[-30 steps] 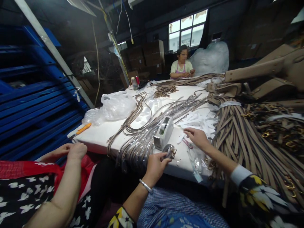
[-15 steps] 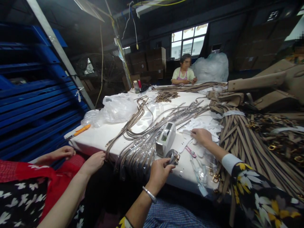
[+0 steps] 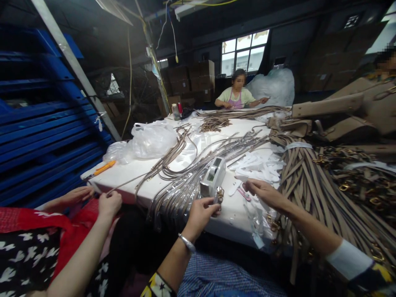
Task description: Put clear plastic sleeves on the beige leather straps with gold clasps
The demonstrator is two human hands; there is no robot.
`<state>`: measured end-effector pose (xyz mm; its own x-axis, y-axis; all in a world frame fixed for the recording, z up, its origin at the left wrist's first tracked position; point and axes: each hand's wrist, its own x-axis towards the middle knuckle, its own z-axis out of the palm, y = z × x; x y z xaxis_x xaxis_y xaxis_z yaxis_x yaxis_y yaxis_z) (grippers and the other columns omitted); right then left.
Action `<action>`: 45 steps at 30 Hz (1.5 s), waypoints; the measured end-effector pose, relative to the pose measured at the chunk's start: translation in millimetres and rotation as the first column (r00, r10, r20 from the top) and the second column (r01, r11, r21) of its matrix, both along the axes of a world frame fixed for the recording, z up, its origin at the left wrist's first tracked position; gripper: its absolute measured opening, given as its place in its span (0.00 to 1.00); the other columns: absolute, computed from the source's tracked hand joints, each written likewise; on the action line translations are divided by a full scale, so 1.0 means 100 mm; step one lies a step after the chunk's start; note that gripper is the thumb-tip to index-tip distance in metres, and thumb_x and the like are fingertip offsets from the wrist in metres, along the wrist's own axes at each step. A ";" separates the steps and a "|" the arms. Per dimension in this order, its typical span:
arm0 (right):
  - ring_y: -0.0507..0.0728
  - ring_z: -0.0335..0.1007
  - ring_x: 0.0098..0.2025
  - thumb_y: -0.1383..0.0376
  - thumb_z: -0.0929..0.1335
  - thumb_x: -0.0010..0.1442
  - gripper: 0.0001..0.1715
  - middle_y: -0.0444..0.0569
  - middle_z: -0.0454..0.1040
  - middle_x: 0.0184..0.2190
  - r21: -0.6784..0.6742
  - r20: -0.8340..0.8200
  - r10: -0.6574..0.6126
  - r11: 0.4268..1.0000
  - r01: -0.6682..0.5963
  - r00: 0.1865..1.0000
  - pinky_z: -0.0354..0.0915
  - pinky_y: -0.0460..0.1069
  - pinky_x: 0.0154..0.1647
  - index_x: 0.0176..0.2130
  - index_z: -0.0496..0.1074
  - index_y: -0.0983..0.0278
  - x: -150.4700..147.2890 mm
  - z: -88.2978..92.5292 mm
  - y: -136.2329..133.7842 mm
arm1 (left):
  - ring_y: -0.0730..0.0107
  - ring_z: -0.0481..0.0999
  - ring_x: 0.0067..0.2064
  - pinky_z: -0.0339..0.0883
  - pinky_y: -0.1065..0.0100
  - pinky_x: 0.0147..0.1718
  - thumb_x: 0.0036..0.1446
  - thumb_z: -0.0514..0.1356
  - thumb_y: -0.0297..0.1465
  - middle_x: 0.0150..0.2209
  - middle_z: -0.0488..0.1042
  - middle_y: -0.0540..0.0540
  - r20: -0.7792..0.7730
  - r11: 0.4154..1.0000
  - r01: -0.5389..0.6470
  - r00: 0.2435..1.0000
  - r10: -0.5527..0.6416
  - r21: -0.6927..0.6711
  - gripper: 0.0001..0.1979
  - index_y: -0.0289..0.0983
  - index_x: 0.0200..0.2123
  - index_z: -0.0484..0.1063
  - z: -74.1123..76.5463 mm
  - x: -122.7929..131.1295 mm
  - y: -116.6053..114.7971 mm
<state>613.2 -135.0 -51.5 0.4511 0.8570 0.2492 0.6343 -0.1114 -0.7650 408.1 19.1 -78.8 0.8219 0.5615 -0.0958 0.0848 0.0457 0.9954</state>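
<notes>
My left hand (image 3: 200,213), with a silver bangle at the wrist, is closed around the end of a strap with a brass-coloured clasp (image 3: 220,194). Most of that strap is hidden by my fingers. Just beyond it stands a grey-white tape dispenser (image 3: 218,175). My right hand (image 3: 262,192) pinches a thin white slip (image 3: 241,178) at the table's right. A pink-handled tool (image 3: 245,195) lies close under those fingers, and loose white slips (image 3: 260,166) lie behind. Straps in clear plastic sleeves (image 3: 179,194) spread left of the dispenser.
A large bundle of tan straps (image 3: 305,177) hangs over the table's right side. On the left, a co-worker's hands (image 3: 110,203) hold a thin strap near an orange cutter (image 3: 104,168). White plastic bags (image 3: 151,140) lie farther back; another person (image 3: 238,93) sits across.
My right hand has come back toward me with the white slip. My left hand has shifted slightly left, clasp included. The co-worker on the left now stretches a strap between both hands.
</notes>
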 end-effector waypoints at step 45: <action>0.54 0.70 0.27 0.58 0.70 0.50 0.12 0.45 0.76 0.23 0.073 -0.685 -0.062 0.985 0.153 0.726 0.63 0.48 0.31 0.31 0.77 0.65 -0.89 -0.60 0.08 | 0.69 0.77 0.28 0.66 0.73 0.29 0.56 0.61 0.31 0.26 0.79 0.50 -0.177 0.799 0.177 0.980 -0.089 0.574 0.08 0.38 0.37 0.80 0.11 0.08 -0.25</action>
